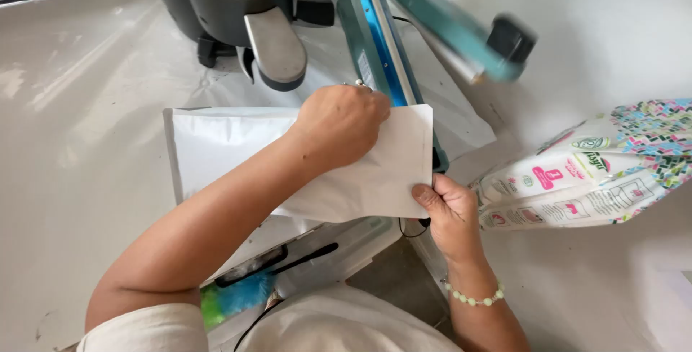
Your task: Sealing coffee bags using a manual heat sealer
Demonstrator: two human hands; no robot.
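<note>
White paper pouch (pixel 303 161) lies flat near the middle of the view, its far right corner reaching the blue sealing bar of the teal heat sealer (pixel 386 56) at about 1 o'clock. Left hand (pixel 339 125) rests on top of the pouch with fingers curled, pressing it down near the sealer; right hand (pixel 447 211) pinches the pouch's lower right corner between thumb and fingers, a pale green bead bracelet (pixel 473 298) on its wrist. The sealer's arm (pixel 461 35) is raised and blurred, leaving a gap above the bar. The pouch's left edge sits well clear of anything, with open room toward 9 o'clock; its near edge overhangs a clear plastic bin (pixel 317 258) at 6 o'clock.

One pouch, one sealer, one dark grinder-like machine (pixel 238 13) with a metal chute at 11 o'clock, and one printed refill bag (pixel 584 172), white with pink marks and a mosaic pattern, lying on its side at 3 o'clock, just beside the right hand. A blue and green duster (pixel 234 298) shows at 7 o'clock.

The surface (pixel 79 143) is white, glossy and lightly creased, lit by daylight
</note>
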